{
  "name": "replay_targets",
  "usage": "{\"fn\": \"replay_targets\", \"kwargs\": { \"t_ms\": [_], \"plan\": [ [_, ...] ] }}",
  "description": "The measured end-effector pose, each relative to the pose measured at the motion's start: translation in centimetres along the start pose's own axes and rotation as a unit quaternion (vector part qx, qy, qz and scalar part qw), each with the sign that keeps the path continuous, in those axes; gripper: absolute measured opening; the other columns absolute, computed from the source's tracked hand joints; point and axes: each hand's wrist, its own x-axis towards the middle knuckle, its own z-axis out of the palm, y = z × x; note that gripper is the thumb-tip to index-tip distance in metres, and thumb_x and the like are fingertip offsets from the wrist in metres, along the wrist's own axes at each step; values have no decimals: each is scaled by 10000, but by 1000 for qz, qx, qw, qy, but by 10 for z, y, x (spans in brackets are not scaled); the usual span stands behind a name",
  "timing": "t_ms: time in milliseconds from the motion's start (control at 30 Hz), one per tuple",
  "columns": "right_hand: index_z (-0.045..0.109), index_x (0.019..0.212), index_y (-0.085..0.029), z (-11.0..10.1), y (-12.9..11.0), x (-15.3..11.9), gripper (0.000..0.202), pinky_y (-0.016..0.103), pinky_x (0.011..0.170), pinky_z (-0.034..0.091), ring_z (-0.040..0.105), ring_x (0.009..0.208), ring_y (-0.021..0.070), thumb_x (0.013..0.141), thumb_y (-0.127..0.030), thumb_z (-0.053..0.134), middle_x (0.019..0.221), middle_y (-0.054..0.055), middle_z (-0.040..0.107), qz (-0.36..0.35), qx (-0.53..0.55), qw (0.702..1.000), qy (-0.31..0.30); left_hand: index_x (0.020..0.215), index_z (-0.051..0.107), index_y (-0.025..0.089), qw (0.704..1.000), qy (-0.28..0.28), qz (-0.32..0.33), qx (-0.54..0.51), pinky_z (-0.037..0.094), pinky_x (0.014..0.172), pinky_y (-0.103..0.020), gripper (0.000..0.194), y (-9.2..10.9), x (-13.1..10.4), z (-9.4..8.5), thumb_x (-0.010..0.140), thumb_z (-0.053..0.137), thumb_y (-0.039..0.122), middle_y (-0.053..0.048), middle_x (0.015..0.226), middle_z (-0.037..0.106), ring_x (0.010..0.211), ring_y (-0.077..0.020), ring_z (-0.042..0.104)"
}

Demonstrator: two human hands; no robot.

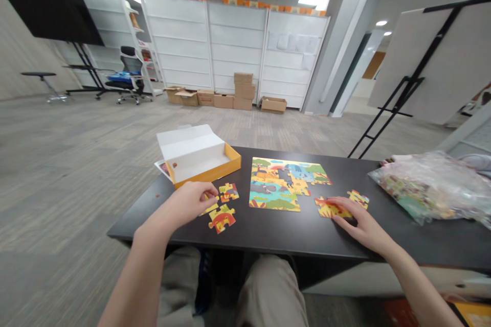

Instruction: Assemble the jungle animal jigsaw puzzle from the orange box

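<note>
A partly assembled jigsaw puzzle (pixel 268 191) with a hippo, an elephant and other animals lies mid-table, with a gap at its centre and its lower right part unfilled. At the table's left, my left hand (pixel 194 200) has its fingers curled down on a yellow puzzle piece (pixel 210 208), partly hidden by them. Beside it lie a red and green piece (pixel 229 192) and an orange and green piece (pixel 222 218). My right hand (pixel 355 219) rests with fingers stretched and thumb apart over a yellow and red piece (pixel 325 208). Just beyond those fingers is another yellow piece (pixel 359 197).
An open yellow box (pixel 232 159) with a white inside stands at the table's back left. Clear plastic bags of pieces (pixel 433 184) cover the right side. The black table's (pixel 245 232) front edge runs above my knees. Cardboard boxes (pixel 243 92) line the far shelves.
</note>
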Motion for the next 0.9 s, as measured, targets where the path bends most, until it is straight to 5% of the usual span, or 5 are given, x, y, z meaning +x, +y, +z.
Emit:
{"fn": "replay_targets", "kwargs": {
  "t_ms": [233, 433, 667, 900],
  "plan": [
    [669, 1228, -259, 2, 2, 1, 415, 505, 1077, 493, 630, 1224, 338, 924, -523, 571, 1320, 116, 682, 9, -1, 1000, 7, 1057, 702, 241, 988, 72, -66, 118, 499, 780, -310, 315, -25, -19, -11, 892, 445, 318, -44, 1021, 779, 942, -238, 707],
    [673, 1233, -244, 2, 2, 1, 421, 498, 1068, 504, 640, 1216, 336, 922, -509, 569, 1314, 120, 688, 1, -12, 1000, 14, 1139, 681, 242, 996, 4, -62, 71, 523, 844, -304, 383, -38, -19, -3, 805, 601, 411, -47, 1146, 760, 983, -238, 707],
    [648, 1250, -240, 2, 4, 1, 389, 507, 1052, 509, 639, 1209, 326, 946, -468, 566, 1312, 122, 683, -22, -33, 999, 9, 1153, 639, 225, 992, -17, -79, 100, 527, 811, -350, 458, -37, -11, 10, 746, 658, 433, -73, 1123, 746, 1035, -289, 689],
    [641, 1269, -254, 3, 1, 1, 387, 523, 1051, 499, 624, 1228, 330, 946, -453, 566, 1325, 115, 677, -21, -38, 999, 15, 1210, 487, 179, 997, 40, -47, 47, 529, 803, -362, 600, -20, -8, 4, 685, 673, 402, -96, 1141, 680, 910, -250, 667]
  ]
}}
